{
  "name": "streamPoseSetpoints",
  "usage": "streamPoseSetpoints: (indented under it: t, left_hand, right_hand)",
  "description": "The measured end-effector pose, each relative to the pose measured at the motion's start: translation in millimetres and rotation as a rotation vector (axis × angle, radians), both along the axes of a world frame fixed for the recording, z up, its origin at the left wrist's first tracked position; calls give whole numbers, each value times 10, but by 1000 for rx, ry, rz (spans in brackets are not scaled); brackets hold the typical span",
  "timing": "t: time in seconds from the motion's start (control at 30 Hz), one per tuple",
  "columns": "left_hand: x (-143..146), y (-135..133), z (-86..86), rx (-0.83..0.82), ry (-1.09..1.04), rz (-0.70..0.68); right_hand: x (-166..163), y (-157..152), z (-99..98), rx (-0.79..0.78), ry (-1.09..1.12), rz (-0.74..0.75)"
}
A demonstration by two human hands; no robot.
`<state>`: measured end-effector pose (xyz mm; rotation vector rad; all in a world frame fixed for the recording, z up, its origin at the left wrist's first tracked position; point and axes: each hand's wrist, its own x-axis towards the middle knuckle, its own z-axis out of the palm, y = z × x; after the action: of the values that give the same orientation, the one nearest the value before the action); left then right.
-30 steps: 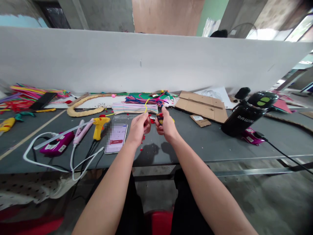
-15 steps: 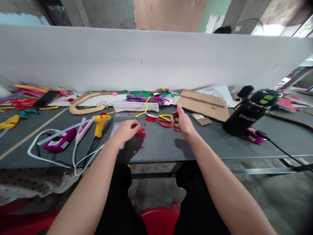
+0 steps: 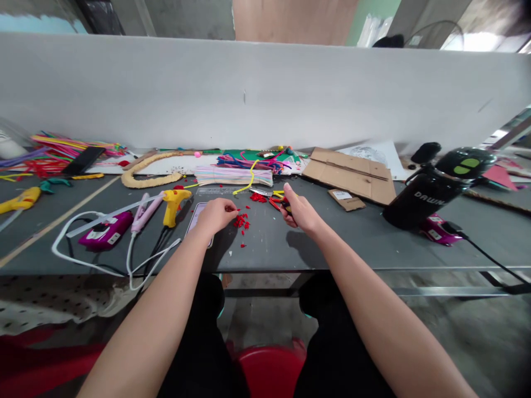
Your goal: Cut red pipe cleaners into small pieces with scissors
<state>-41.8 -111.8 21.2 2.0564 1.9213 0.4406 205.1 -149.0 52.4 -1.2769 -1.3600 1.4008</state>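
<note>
My left hand [image 3: 219, 215] is low over the table, its thumb and fingertips pinching a tiny red piece [image 3: 237, 210]. Beside those fingertips lies a scatter of small red pieces [image 3: 241, 222]. Partly under my left wrist is a phone [image 3: 194, 216] with a lit screen. My right hand [image 3: 302, 213] is closed around a small dark object [image 3: 286, 207] that looks like a lighter, mostly hidden by the fingers; the thumb points up. Behind that hand, red-handled and yellow-handled cutting tools [image 3: 274, 202] lie near a second red heap [image 3: 258, 197].
At left are a yellow glue gun [image 3: 171, 209], a pink iron-like tool [image 3: 143, 214], a purple power strip [image 3: 105, 235] and loose cables. Pipe cleaners [image 3: 234, 176] lie toward the back. Cardboard [image 3: 350, 174] and a black bottle [image 3: 431, 193] stand at right.
My right hand has moved left and slightly down, closer to my left hand, with the dark object still in it. My left hand has barely shifted. The view has tilted slightly.
</note>
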Motion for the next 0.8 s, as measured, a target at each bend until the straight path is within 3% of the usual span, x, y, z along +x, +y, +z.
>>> streamPoseSetpoints:
  t: [0.8]
  left_hand:
    - [-4,-14,-25,-61,81,14]
  right_hand:
    - [-45,35,-89,36,-112,46]
